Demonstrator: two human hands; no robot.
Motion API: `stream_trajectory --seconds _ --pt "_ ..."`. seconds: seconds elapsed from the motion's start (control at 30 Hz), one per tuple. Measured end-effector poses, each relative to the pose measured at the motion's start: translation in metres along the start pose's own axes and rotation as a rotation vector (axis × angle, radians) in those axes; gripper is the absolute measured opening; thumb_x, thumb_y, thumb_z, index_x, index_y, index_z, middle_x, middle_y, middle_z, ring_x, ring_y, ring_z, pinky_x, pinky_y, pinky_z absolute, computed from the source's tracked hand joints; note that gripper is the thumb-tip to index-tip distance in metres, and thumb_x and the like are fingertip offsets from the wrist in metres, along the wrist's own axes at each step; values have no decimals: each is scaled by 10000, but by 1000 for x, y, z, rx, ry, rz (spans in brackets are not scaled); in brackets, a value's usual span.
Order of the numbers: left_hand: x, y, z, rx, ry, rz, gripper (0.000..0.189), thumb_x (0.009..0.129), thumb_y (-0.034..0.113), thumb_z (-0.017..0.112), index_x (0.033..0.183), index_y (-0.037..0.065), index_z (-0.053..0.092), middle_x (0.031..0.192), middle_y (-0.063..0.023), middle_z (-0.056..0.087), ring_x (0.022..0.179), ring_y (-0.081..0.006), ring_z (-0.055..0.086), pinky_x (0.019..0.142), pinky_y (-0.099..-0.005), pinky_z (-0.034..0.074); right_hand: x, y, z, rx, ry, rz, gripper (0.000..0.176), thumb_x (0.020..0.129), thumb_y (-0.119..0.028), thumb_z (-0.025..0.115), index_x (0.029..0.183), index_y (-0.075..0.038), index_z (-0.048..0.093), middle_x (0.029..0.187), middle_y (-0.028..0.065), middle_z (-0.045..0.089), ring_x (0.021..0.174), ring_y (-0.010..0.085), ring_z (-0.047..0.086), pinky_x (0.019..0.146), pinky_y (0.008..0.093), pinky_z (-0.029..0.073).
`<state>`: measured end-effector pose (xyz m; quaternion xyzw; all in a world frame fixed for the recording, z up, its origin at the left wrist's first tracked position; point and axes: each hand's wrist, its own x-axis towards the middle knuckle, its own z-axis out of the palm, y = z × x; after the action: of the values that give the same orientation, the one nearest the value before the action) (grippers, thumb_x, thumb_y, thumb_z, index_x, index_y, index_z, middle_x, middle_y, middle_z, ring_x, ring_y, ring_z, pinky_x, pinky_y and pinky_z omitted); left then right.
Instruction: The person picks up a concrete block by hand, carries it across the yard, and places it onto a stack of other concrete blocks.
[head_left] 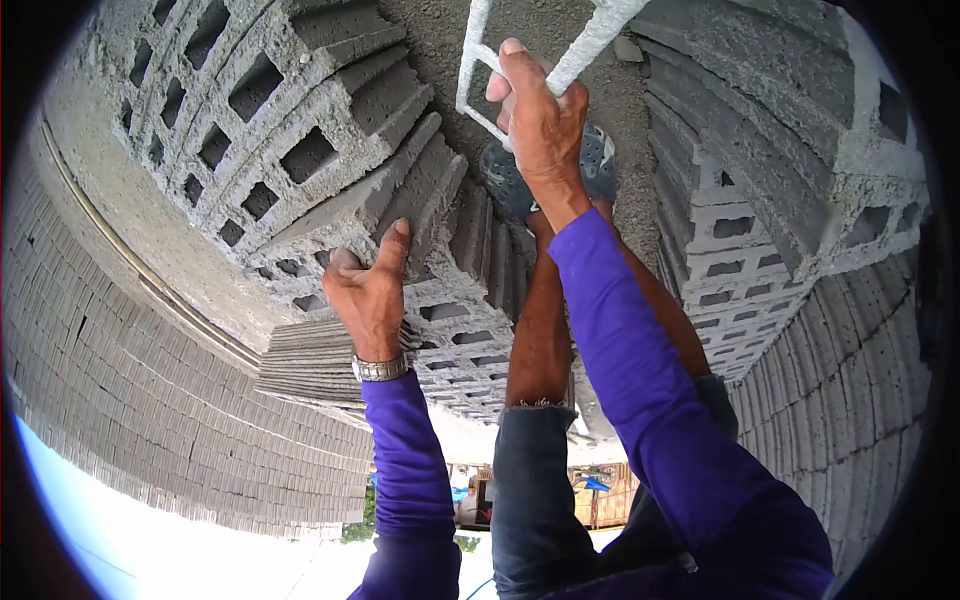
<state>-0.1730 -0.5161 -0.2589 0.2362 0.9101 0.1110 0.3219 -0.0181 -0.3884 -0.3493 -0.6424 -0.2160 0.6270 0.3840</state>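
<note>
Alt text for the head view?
The right hand grips a pale, rough, angular bar frame; the left hand, with a silver wristwatch, rests on a grey, hollow concrete block. Grey concrete block stacks rise on both sides.

Purple long sleeves (640, 345) and dark, knee-length shorts (533, 470) clothe a person at work.
A silver-coloured watch (381, 369) with a link band shows left of centre; blue-grey clogs (507, 178), dotted with round holes, appear at upper centre.

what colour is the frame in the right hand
The frame is whitish, speckled with grey; best seen in the head view.
</note>
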Motion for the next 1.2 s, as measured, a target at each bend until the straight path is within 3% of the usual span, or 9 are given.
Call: stream_trajectory --seconds 0.17,0.3,0.57,0.73,0.8,0.93,0.97,1.07,1.2 --pt "2 -4 3 17 2 -49 668 709 356 854 546 44 285 642 -18 347 621 -156 307 530 -351 270 2 3 10 6 -47 -44 422 890 -369 598 618 -50 551 516 -52 389 462 63 350 448 251 267" --pt "-2 -3 0 62 4 -22 660 709 341 853 547 28 295 637 -31 351 627 -161 309 545 -356 281 10 79 15 -351 -105 20 476 867 -385 573 647 37 605 570 125 582 582 210 558 621 365 443" --pt "0 0 1 -9 -28 -55 579 709 317 846 570 -8 388 652 -79 428 630 -203 359 602 -386 346 4 3 4 -72 -76 80 450 883 -366 559 604 -13 553 533 41 484 559 162 460 585 327 384" --pt "-1 4 6 49 53 81 614 729 340 837 560 126 287 581 62 270 555 -92 224 490 -295 171 20 53 26 -274 -110 -39 470 856 -389 565 630 23 595 555 113 564 546 224 540 594 374 434" --pt "-4 12 4 -124 -13 -26 583 722 375 818 567 -44 443 594 -122 473 663 -246 420 808 -353 412 19 51 26 -301 -115 -26 477 855 -391 560 634 30 596 558 131 571 551 238 554 601 378 439" --pt "5 5 27 119 -8 -8 633 723 458 769 824 -153 639 776 -276 637 899 -397 572 1035 -452 348 0 28 -3 -380 -24 -50 482 888 -368 551 608 24 569 522 115 541 522 233 543 572 366 429" --pt "8 -11 50 250 230 208 664 704 451 792 558 -66 403 621 -165 458 636 -286 440 607 -449 378 -8 21 -13 -425 -14 -57 493 892 -378 560 614 27 588 520 101 547 518 217 544 555 365 426" --pt "5 18 63 327 116 45 681 765 531 683 900 -136 654 959 -342 625 1123 -479 515 1062 -492 316 -34 -6 -42 -669 -41 -124 411 920 -314 577 726 44 634 567 130 581 517 237 548 530 384 415" --pt "-45 12 15 283 333 298 564 830 425 655 1123 -56 632 1073 -279 638 1113 -403 565 1040 -478 361 -85 -52 -59 -991 -233 -317 313 888 -263 617 780 31 626 644 254 599 597 431 596 536 458 439"
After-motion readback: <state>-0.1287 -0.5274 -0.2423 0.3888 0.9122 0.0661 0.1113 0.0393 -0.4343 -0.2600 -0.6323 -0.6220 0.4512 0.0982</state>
